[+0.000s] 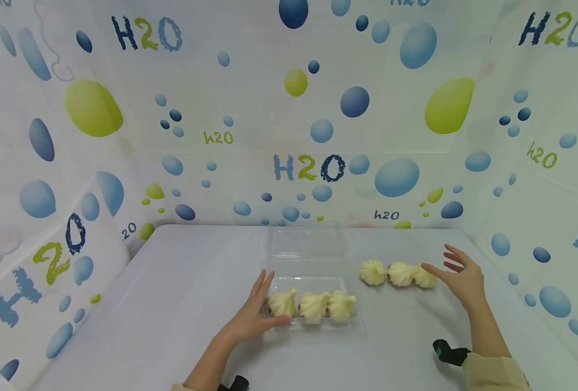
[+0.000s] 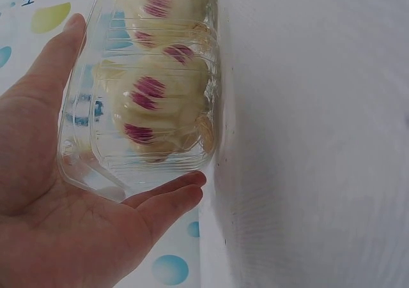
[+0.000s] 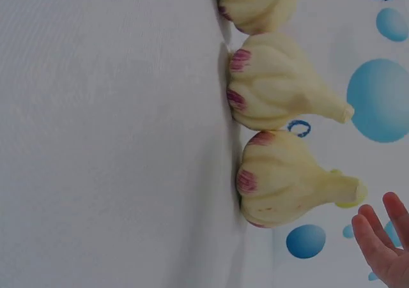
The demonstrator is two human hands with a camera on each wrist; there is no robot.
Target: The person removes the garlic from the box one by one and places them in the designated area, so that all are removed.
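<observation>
A clear plastic container (image 1: 318,284) stands open in the middle of the table, with three garlic bulbs (image 1: 313,307) inside. My left hand (image 1: 253,314) holds its left end, thumb along the front and fingers at the side and back. Purple-streaked garlic (image 2: 150,109) shows through its wall (image 2: 96,147) in the left wrist view. To the right, three loose garlic bulbs (image 1: 400,274) lie in a row. My right hand (image 1: 465,277) is at the rightmost bulb (image 3: 287,182), fingers spread, the thumb overlapping it in the head view.
The container's clear lid (image 1: 306,243) lies folded back behind it on the white table (image 1: 186,282). Printed cloth walls (image 1: 250,98) with blue and green drops stand at the back and sides. Dark wrist mounts (image 1: 449,353) sit by the sleeves.
</observation>
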